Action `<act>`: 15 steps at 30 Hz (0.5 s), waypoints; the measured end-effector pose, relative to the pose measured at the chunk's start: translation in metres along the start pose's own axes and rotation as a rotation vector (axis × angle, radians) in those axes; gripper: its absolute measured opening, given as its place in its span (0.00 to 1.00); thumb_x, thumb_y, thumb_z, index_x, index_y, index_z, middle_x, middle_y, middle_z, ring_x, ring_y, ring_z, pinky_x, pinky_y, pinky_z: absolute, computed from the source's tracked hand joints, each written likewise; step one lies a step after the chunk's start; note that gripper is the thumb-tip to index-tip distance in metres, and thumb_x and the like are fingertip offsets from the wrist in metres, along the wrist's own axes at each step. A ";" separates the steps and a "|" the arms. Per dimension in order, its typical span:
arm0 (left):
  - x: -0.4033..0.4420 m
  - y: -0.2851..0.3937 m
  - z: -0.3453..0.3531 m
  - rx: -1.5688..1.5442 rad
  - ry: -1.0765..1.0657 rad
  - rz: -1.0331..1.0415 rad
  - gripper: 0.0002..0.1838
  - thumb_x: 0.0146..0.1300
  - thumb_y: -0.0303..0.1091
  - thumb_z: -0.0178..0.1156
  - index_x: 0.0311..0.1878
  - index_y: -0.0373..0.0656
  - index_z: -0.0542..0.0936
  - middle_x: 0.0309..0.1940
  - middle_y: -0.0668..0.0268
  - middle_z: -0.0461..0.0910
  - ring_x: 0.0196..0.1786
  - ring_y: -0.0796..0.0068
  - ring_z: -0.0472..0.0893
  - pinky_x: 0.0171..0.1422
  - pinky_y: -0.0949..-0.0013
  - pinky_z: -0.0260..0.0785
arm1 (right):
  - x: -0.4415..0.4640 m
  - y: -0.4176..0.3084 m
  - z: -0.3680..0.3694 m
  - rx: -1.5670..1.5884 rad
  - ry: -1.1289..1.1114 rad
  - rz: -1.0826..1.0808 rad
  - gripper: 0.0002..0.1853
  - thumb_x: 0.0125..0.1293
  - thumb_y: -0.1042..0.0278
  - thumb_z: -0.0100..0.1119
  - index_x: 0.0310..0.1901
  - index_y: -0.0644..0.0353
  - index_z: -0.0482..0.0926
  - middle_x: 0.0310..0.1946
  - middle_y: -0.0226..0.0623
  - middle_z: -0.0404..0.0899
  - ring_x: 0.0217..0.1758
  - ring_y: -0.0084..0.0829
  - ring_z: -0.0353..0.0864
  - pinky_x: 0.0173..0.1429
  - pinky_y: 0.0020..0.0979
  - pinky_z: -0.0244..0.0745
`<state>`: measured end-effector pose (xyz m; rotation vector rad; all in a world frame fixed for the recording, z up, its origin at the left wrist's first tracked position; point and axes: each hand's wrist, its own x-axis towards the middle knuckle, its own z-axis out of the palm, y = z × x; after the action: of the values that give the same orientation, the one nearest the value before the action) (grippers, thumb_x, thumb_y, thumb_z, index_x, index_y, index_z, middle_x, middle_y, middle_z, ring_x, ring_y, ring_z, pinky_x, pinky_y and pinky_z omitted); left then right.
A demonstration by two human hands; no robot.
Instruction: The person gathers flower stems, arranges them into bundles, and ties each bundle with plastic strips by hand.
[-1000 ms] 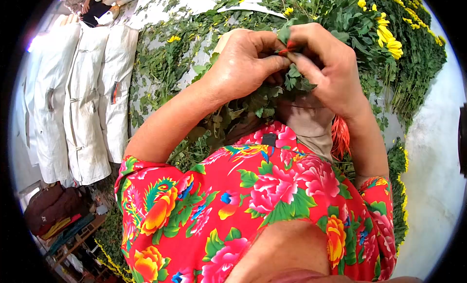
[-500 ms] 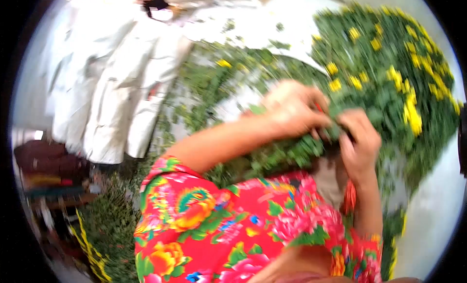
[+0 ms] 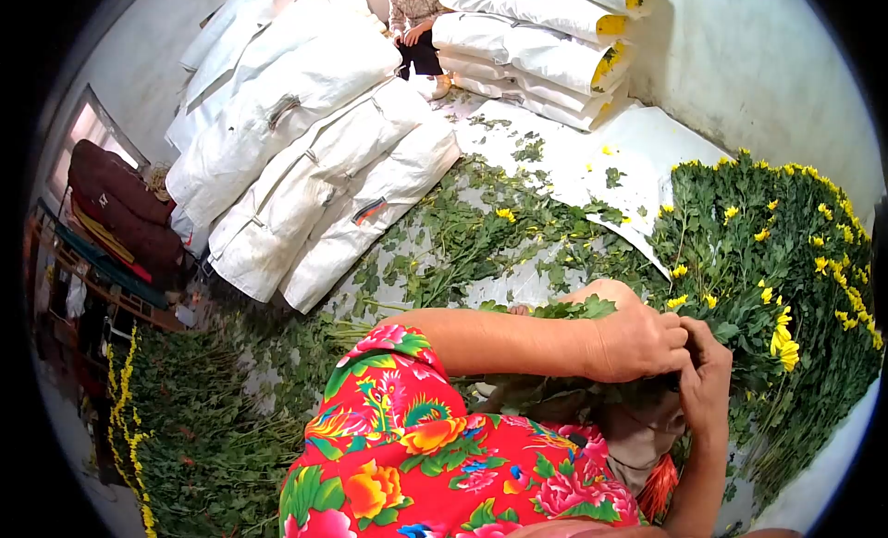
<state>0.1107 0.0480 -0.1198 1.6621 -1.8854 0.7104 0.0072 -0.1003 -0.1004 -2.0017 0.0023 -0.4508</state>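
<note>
Yellow flowers [image 3: 783,344] top the leafy bunch [image 3: 726,332] at the right hand [image 3: 707,364], which touches the left hand [image 3: 636,341]; both curl narrowly, around what I cannot tell.

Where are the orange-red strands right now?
In the head view, the orange-red strands are at the lower right, below the right hand, beside the tan cloth and just left of the right forearm.
</note>
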 end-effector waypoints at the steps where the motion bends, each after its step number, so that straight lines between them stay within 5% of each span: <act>1: 0.001 -0.002 0.001 0.006 0.000 0.004 0.08 0.48 0.33 0.61 0.30 0.44 0.74 0.28 0.66 0.73 0.33 0.66 0.77 0.31 0.62 0.70 | 0.005 0.003 -0.005 0.001 0.002 -0.007 0.11 0.56 0.79 0.60 0.43 0.69 0.79 0.31 0.38 0.79 0.34 0.24 0.77 0.42 0.27 0.73; 3: 0.001 -0.004 0.005 0.107 0.000 0.067 0.07 0.48 0.36 0.58 0.28 0.46 0.73 0.29 0.66 0.71 0.34 0.69 0.74 0.30 0.65 0.69 | 0.015 0.008 -0.014 -0.146 -0.226 -0.052 0.13 0.54 0.79 0.61 0.42 0.69 0.80 0.30 0.37 0.78 0.33 0.24 0.76 0.40 0.26 0.72; 15: -0.002 -0.008 0.008 0.205 0.066 0.065 0.09 0.46 0.37 0.58 0.28 0.43 0.72 0.29 0.66 0.68 0.33 0.69 0.72 0.29 0.68 0.66 | 0.041 0.032 -0.022 0.182 -0.457 0.149 0.07 0.60 0.77 0.61 0.39 0.70 0.82 0.30 0.26 0.83 0.35 0.13 0.75 0.39 0.22 0.71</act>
<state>0.1186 0.0435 -0.1267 1.6832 -1.8799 1.0025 0.0442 -0.1419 -0.1069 -1.8684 -0.1660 0.1043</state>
